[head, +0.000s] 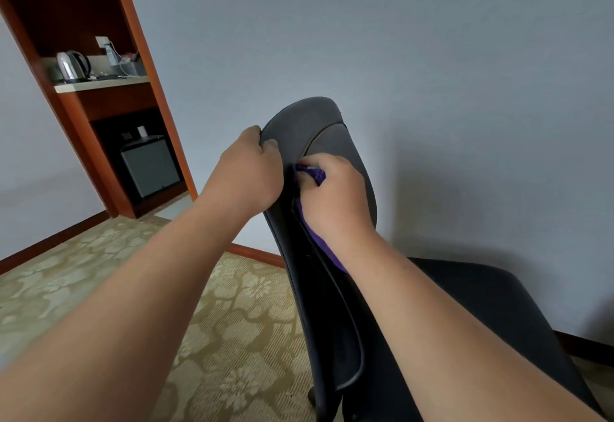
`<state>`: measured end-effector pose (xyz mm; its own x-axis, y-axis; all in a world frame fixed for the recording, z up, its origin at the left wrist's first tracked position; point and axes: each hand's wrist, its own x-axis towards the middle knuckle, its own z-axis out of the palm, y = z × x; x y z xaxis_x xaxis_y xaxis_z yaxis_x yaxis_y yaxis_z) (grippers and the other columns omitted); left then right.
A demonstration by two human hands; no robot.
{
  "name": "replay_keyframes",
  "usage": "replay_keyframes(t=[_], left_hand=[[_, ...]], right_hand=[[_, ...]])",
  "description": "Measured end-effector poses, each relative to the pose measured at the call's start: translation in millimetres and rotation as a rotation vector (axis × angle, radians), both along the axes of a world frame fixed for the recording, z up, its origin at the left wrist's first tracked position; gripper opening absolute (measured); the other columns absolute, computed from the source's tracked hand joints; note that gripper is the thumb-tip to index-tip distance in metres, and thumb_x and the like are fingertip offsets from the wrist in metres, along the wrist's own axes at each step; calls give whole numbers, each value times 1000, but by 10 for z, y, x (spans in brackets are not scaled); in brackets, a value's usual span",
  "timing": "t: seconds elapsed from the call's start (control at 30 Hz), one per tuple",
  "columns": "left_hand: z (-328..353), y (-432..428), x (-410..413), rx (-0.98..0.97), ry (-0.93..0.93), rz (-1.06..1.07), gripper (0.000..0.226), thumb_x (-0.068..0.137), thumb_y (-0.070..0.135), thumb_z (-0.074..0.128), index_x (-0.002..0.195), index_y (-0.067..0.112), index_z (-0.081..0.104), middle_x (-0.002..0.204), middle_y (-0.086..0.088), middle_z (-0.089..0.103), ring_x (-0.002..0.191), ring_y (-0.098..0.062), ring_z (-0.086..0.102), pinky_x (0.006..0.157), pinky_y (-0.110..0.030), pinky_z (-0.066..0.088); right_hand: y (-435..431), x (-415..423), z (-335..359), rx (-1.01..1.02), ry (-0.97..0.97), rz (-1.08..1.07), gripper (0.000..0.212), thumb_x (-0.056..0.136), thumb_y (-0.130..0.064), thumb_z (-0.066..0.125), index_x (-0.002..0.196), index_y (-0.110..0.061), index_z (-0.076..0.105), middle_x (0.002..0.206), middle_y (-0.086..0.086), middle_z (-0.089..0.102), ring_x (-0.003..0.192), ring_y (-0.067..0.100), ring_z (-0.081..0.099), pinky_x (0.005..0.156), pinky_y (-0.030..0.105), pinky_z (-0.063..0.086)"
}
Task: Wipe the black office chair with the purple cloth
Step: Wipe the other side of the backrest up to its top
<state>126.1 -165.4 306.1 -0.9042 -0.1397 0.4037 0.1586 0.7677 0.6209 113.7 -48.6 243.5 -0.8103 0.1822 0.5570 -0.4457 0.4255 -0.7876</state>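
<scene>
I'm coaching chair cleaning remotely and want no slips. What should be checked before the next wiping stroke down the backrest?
1. Purple cloth held by the right hand: ok.
2. Cloth pressed against the black office chair backrest: ok.
3. Left hand gripping the backrest's top edge to steady it: ok.
4. Backrest below the cloth free of obstacles: ok.
5. Chair base and wheels stable on the carpet: cannot tell, mostly out of view.
6. Cloth clean enough: cannot tell.

Soft even daylight, faint wall [432, 56] shadows, wide-angle bending at edges.
</scene>
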Motion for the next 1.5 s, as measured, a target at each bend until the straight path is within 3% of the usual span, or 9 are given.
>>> replay_keyframes(t=[0.13,0.4,0.6,0.7,0.9,1.0,1.1,1.33,1.5], left_hand=[[-8,-15,-53,31,7,-25,28,108,28,31,111,11,53,88,-1,54,71,-15,52,56,-30,35],[-37,-84,-115,69,38,-57,26,108,28,32,108,14,54,95,-3,59,79,-20,54,63,-32,41],[-46,-89,-97,73,40,-64,28,108,25,32,115,8,52,103,-10,61,83,-23,57,62,-32,40],[-41,-113,-98,42,31,-73,30,107,24,31,112,5,53,90,-5,56,73,-19,51,56,-33,34],[-38,-118,-96,59,21,-91,28,107,24,31,112,9,54,90,-2,56,75,-16,53,58,-31,36],[-50,-120,-90,71,23,-95,29,106,24,31,109,7,54,88,-4,56,76,-21,53,60,-34,38],[-54,-123,-96,87,26,-94,31,105,25,31,110,5,54,92,-8,59,79,-25,54,65,-37,41],[-78,-102,-54,82,24,-93,29,106,24,30,111,5,51,87,-6,56,73,-26,53,60,-36,39],[-51,-129,-55,63,18,-83,27,105,22,31,107,3,50,84,-4,52,70,-19,48,57,-34,35]], right_hand=[[-18,-152,31,28,-57,0,21,97,-26,57,112,-26,71,107,-1,65,96,17,61,80,34,53],[15,349,-175,48,-8,170,20,96,-19,63,113,-22,72,107,-10,64,97,0,56,78,1,38],[64,294,-157,139,8,104,13,91,-22,65,99,-30,72,99,-14,66,90,7,61,80,28,53],[19,117,-28,202,2,19,15,89,-22,60,96,-31,70,98,-9,64,88,16,61,77,39,54],[-3,-92,171,293,-90,-50,19,94,-22,56,105,-28,70,103,-4,68,91,21,62,78,35,55],[56,8,167,205,-137,79,15,96,-20,59,101,-26,71,89,-14,65,83,7,60,65,8,42],[81,251,82,154,-128,167,12,95,-23,63,98,-27,73,86,-20,66,80,-4,59,61,-1,37],[36,464,-121,64,-53,131,10,93,-21,66,95,-27,74,85,-18,69,75,-4,61,60,6,40],[-37,161,9,197,-35,-2,8,91,-24,60,90,-30,66,87,-12,66,78,14,61,65,29,48]])
